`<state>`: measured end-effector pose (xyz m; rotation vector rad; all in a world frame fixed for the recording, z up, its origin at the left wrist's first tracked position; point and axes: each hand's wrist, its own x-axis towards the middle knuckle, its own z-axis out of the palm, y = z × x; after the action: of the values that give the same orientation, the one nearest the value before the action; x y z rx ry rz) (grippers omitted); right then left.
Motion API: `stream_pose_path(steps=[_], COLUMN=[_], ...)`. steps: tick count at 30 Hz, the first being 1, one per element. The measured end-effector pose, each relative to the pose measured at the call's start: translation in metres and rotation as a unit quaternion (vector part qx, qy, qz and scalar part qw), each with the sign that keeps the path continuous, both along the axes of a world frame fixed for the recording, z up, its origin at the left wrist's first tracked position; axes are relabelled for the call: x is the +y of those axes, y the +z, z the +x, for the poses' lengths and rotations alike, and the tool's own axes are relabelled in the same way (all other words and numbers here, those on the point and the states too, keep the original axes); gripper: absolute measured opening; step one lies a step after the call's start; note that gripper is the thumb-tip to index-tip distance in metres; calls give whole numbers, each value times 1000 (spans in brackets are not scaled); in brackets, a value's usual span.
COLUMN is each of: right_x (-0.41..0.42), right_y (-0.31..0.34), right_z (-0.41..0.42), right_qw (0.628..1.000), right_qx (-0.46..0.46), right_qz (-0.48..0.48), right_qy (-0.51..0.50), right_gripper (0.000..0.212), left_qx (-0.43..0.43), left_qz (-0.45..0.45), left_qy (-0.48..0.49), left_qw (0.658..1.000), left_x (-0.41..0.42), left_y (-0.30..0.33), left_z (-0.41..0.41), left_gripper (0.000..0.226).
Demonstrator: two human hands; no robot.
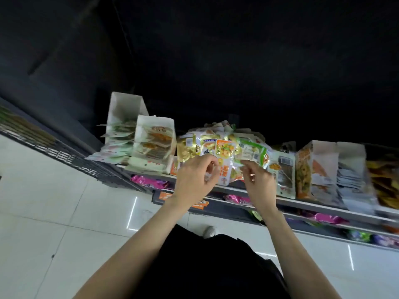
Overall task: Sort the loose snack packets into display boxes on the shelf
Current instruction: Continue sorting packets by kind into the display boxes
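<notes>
foil packets (224,149) just above both hands (195,180)

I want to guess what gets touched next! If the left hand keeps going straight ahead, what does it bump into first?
Probably the loose snack packets heaped on the shelf. The left hand points at that pile, its fingertips already at the nearest packet's edge, though depth is hard to judge.

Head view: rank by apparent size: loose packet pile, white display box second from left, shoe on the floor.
1. Loose packet pile, the widest spread.
2. White display box second from left, noticeably smaller than the pile.
3. Shoe, far smaller, partly hidden by dark clothing and farther from the camera.
</notes>
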<state>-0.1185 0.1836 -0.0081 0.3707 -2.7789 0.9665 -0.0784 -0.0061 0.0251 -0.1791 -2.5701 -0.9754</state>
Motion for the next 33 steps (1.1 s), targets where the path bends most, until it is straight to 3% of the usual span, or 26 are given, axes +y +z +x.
stream_pose_path(steps=[2,5,9,13,15,17,20,24,27,30,33], right_x=[36,72,92,90,91,95,100,112,119,117,107], right_y=[-13,-29,-44,-44,-38,-28,-7,19,52,70,77], right_z=[7,4,-15,-31,-35,-36,-31,-20,-8,-1,-2], right_qw=[997,979,936,900,905,914,932,971,976,996,994], right_qx=[-44,-136,-275,-350,-323,-279,-134,70,147,88,0], right_qz=[34,113,207,241,258,280,325,193,123,7,-109], right_qy=[-51,-100,-77,-101,-104,-88,-87,-120,-108,-26,-6], right_gripper=[21,27,64,91,80,52,15,10,5,14,21], left_qx=[-103,-218,-230,-256,-253,-241,-242,-252,-194,-202,-289], left_qz=[-37,-103,-246,-289,-299,-298,-270,-200,-35,54,59], left_qy=[-39,-90,-135,-109,-107,-106,-98,-64,-85,-186,-222], left_qw=[993,966,932,916,914,917,927,945,977,960,929], left_x=[28,62,90,98,98,98,100,106,110,104,92], left_y=[-21,-52,-74,-82,-83,-81,-76,-51,-14,23,38], left_z=[-9,-26,-47,-55,-57,-58,-60,-63,-62,-59,-58], left_gripper=[12,32,47,57,57,55,51,54,65,63,26])
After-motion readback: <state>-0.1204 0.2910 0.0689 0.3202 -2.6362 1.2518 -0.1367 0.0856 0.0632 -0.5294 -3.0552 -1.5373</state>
